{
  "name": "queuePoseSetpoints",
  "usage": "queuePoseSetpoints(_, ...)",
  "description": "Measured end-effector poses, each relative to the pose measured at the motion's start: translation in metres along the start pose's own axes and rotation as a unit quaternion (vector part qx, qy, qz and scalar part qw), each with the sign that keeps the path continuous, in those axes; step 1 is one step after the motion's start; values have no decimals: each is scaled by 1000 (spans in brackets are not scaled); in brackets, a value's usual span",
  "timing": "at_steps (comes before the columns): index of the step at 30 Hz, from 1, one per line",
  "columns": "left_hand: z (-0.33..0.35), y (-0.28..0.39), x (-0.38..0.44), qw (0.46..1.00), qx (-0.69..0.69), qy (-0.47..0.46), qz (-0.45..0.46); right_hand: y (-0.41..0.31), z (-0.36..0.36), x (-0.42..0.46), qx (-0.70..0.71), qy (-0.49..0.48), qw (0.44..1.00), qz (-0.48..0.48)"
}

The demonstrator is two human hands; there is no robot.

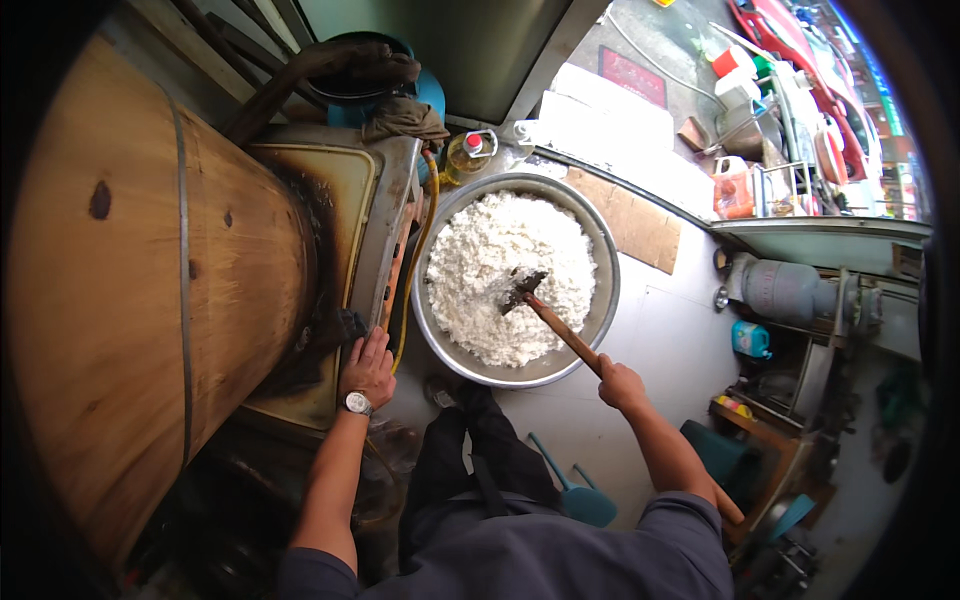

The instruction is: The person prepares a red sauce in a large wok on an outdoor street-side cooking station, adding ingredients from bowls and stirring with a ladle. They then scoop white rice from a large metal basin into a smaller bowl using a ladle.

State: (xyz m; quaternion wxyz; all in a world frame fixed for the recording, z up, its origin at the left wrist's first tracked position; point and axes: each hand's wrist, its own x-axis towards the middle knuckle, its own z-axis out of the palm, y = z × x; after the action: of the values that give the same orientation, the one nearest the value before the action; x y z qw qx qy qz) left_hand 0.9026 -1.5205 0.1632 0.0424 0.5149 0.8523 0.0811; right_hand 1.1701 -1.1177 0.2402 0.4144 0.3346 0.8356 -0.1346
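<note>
A large round metal basin (609, 247) on the floor holds a heap of cooked white rice (480, 262). My right hand (622, 384) is closed around the wooden handle (564, 334) of a long tool. Its dark, rice-smeared head (523, 291) rests in the rice, right of the heap's middle. My left hand (369, 369), with a watch at the wrist, lies on the metal edge of the stove (390, 176), fingers against the rim, beside a dark cloth (345, 328). A large banded wooden barrel (150, 247) stands on the stove.
A yellow hose (409, 300) runs between stove and basin. Beyond the basin stand an oil bottle (466, 154) and a flattened cardboard piece (630, 221). A teal plastic scoop or shovel (589, 506) lies near my legs. A gas cylinder (784, 289) is at right.
</note>
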Motion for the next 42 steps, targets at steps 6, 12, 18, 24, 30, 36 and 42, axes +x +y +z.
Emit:
queuePoseSetpoints(6, -4, 0, -1, 1000, 15, -24, 6, -8, -67, 18, 24, 42, 997, -64)
queuePoseSetpoints(12, 1, -6, -3, 1000, 2, -7, 14, -74, -119, 71, -60, 61, 995, -59)
queuePoseSetpoints(18, 1, -7, -4, 1000, -9, -24, 11, -80, -211, 0, -220, 19, 975, -27)
queuePoseSetpoints(24, -3, -6, -2, 1000, -3, 21, 12, -114, -294, -107, -351, -86, 932, 6)
queuePoseSetpoints(30, 3, -6, -5, 1000, 0, 8, 27, -65, -285, -92, -225, -102, 969, -26)
queuePoseSetpoints(36, 7, -4, -11, 1000, -4, -5, 4, -11, -136, -143, 660, -389, 639, 72)
queuePoseSetpoints(42, 13, -6, -6, 1000, 25, -3, 8, -26, -223, -207, 515, -231, 823, 62)
